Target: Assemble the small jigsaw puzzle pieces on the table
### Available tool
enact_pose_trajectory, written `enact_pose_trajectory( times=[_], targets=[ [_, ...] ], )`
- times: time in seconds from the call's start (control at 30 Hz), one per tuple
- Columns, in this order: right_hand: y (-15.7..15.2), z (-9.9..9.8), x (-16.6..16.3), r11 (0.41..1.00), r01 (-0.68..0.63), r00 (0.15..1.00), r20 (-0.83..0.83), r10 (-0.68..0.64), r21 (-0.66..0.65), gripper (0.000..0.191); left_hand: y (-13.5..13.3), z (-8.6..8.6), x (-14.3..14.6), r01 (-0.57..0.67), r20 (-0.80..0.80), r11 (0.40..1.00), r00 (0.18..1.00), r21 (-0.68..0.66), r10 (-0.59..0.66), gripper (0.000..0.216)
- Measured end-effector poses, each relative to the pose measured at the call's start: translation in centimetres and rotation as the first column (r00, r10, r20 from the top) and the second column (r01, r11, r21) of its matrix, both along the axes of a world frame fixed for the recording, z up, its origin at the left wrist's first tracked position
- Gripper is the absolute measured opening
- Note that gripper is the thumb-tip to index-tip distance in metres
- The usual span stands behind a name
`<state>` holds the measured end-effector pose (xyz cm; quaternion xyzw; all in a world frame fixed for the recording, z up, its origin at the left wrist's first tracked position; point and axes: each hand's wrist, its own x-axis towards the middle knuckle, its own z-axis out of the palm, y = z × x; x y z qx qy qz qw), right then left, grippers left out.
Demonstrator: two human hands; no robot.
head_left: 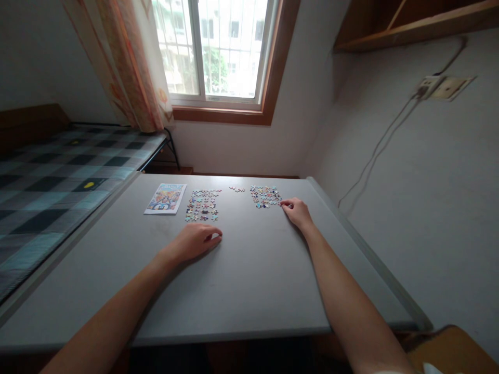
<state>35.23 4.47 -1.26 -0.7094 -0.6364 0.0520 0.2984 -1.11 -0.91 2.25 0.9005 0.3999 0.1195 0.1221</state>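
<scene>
My right hand (298, 212) reaches to the right edge of a loose cluster of puzzle pieces (265, 196). Its thumb and index finger pinch together on what looks like a small puzzle piece (281, 203), mostly covered by the fingertips. On the tabletop, my left hand (197, 240) rests with fingers curled and thumb tip against the index finger; nothing shows in it. Just beyond it lie spaced rows of puzzle pieces (202, 205). A few more puzzle pieces (237, 189) sit between the two groups. Left of the rows lies a printed picture sheet (166, 199).
The grey table (234, 291) has raised edges along its left and right sides. A bed with a checked cover (78, 161) stands at the left, below a curtain (134, 67). At the right, a cord (374, 153) hangs from a wall socket (431, 85).
</scene>
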Motion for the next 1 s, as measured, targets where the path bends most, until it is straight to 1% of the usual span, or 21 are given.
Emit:
enact_pose_trajectory(
  times=[0.4,0.7,1.0],
  targets=[
    [0.04,-0.1,-0.06,1.0,0.001,1.0,0.012,-0.001,-0.017,0.026,-0.04,0.19,0.05,-0.003,0.009,1.0,1.0,-0.012,0.003,0.028],
    [-0.19,0.33,-0.39,0.999,0.005,0.999,0.031,-0.004,-0.031,0.026,-0.02,0.09,-0.01,0.003,-0.01,1.0,1.0,-0.011,-0.004,0.028],
    [-0.13,0.12,-0.23,1.0,0.003,1.0,0.031,-0.002,-0.019,0.026,-0.07,0.28,0.05,0.001,-0.006,1.0,1.0,-0.015,-0.001,0.028]
  ],
)
